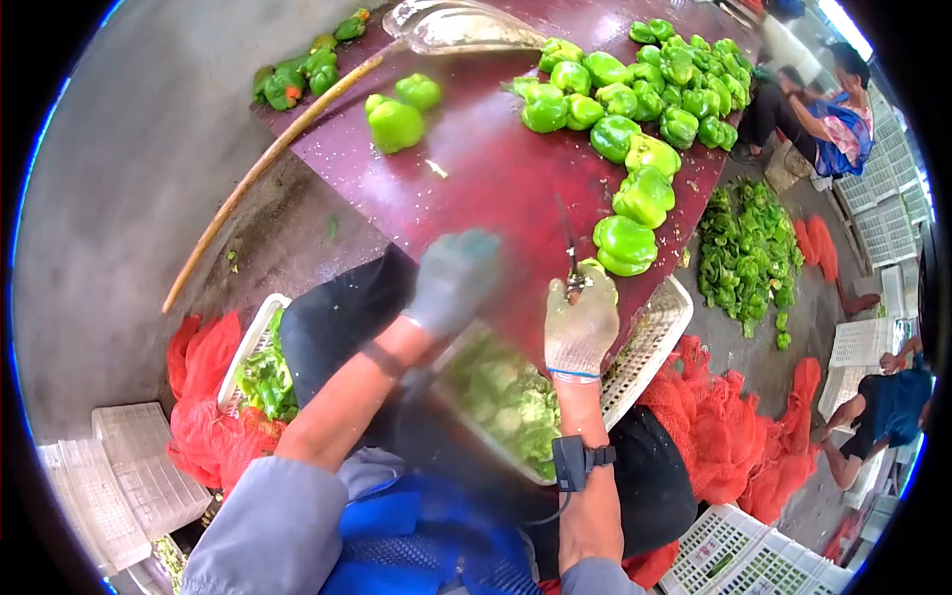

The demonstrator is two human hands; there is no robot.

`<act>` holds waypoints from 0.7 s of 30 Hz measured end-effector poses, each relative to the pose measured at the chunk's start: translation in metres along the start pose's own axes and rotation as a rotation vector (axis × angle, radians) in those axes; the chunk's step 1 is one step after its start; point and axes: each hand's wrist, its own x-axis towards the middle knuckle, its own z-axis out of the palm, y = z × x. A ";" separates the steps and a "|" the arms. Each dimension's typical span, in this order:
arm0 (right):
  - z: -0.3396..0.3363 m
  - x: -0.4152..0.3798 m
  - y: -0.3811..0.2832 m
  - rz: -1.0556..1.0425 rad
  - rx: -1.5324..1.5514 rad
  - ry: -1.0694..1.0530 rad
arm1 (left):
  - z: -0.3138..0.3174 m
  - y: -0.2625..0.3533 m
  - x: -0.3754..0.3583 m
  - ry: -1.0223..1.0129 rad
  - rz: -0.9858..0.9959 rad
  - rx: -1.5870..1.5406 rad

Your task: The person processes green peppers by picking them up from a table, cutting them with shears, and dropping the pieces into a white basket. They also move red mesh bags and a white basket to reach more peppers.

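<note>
My right hand (582, 315), in a pale work glove, is closed round a small knife (571, 253) whose thin blade points away from me over the dark red tabletop (476, 178). To its left, my left hand (456, 283) in a grey glove is smeared by motion; I cannot make out its fingers or anything in them. Just beyond the knife hand lies a green bell pepper (625, 246), nearest in a line leading to a heap of bell peppers (674, 84). Below my hands, a white crate (466, 421) holds blurred pale green pieces.
A wooden-handled shovel (288, 139) lies across the table's left edge near two bell peppers (395, 124). Red mesh sacks (709, 416) and white crates (659, 337) flank my legs. Green peppers (744, 253) are piled on the floor at right, where other people (843, 129) sit.
</note>
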 end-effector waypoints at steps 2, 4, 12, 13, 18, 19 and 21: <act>-0.008 0.007 -0.003 0.040 0.011 0.160 | -0.001 0.003 -0.006 0.057 -0.052 -0.054; -0.025 0.020 -0.014 0.170 0.076 0.115 | 0.004 0.002 -0.010 0.196 -0.357 -0.277; -0.020 0.014 -0.006 0.025 -0.162 -0.182 | -0.052 0.017 -0.018 0.109 -0.420 -0.451; -0.021 0.007 -0.013 0.064 -0.189 -0.197 | -0.046 0.009 -0.021 0.121 -0.368 -0.304; -0.041 -0.005 -0.021 0.170 -0.212 -0.216 | -0.064 -0.031 0.015 0.174 -0.256 -0.119; -0.052 -0.004 -0.030 0.272 -0.186 -0.255 | -0.065 -0.043 0.026 0.203 -0.267 -0.083; -0.051 -0.006 -0.013 0.244 -0.191 -0.252 | -0.066 -0.066 0.046 0.231 -0.275 -0.052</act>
